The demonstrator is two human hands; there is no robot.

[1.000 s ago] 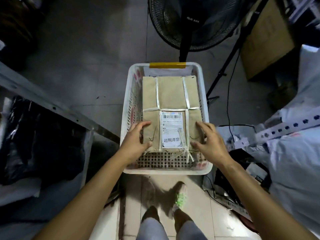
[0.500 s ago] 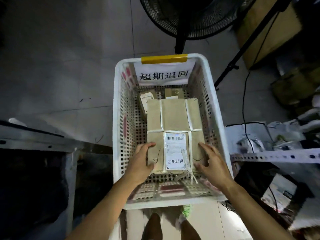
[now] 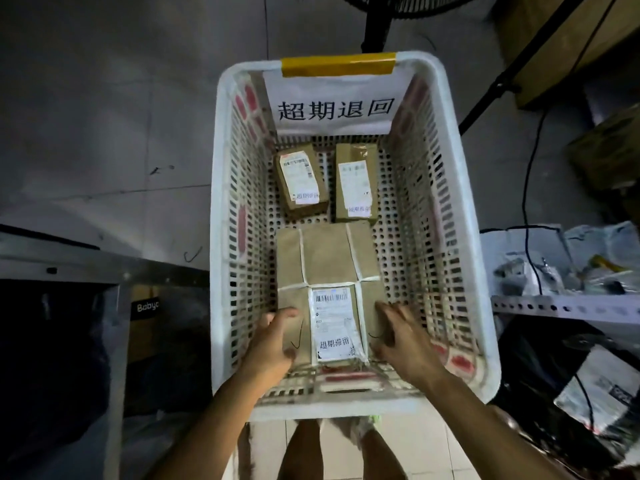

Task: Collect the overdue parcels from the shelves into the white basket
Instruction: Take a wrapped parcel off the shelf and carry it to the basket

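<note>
Left hand [image 3: 273, 344]: being curled round the left edge of the brown parcel [image 3: 325, 258].
Right hand [image 3: 401, 344]: being curled round its right edge.
Brown parcel: being grasped inside the white basket [image 3: 216, 237].

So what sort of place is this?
Probably a parcel depot's storeroom: labelled parcels lie in a white basket with a printed sign, and metal shelving beside it holds bagged packages.
</note>
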